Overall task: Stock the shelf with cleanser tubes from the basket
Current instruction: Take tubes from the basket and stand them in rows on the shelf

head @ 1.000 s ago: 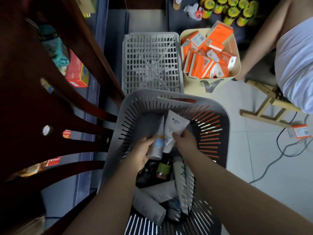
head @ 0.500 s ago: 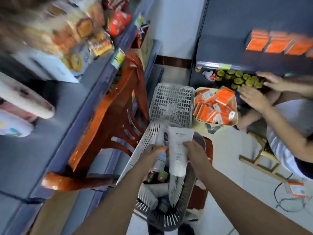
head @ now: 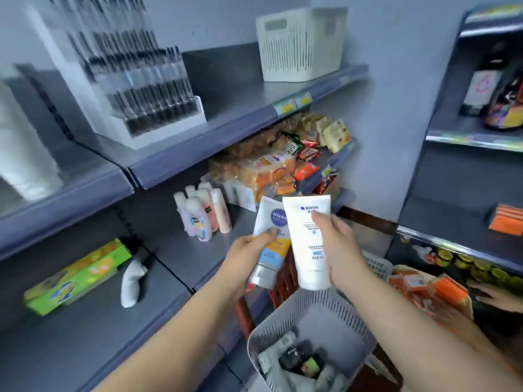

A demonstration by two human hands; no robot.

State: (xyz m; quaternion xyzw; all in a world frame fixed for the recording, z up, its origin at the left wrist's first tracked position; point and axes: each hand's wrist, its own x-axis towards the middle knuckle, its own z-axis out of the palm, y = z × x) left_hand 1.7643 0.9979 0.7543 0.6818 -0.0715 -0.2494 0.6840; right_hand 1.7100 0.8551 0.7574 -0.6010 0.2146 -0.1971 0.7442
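My left hand (head: pixel 246 258) grips a white cleanser tube with a blue round logo and a yellow band (head: pixel 270 230), cap down. My right hand (head: pixel 338 244) holds a plain white cleanser tube with blue print (head: pixel 307 236), also cap down. Both tubes are raised in front of the grey middle shelf (head: pixel 158 244), side by side and touching. Below them the grey slotted basket (head: pixel 334 312) holds several more tubes and small bottles (head: pixel 300 360).
On the middle shelf stand several pink and white bottles (head: pixel 203 213), a green box (head: pixel 76 273) and a lying white tube (head: pixel 133 278). Snack packs (head: pixel 271 165) sit farther along. A white basket (head: pixel 300 43) and a pen display (head: pixel 135 80) occupy the upper shelf. Another person's hand (head: pixel 498 298) reaches near orange boxes (head: pixel 424 287).
Both hands lifted the two tubes out of the basket and up to shelf height. The view swung from the basket and floor up to the shelves.
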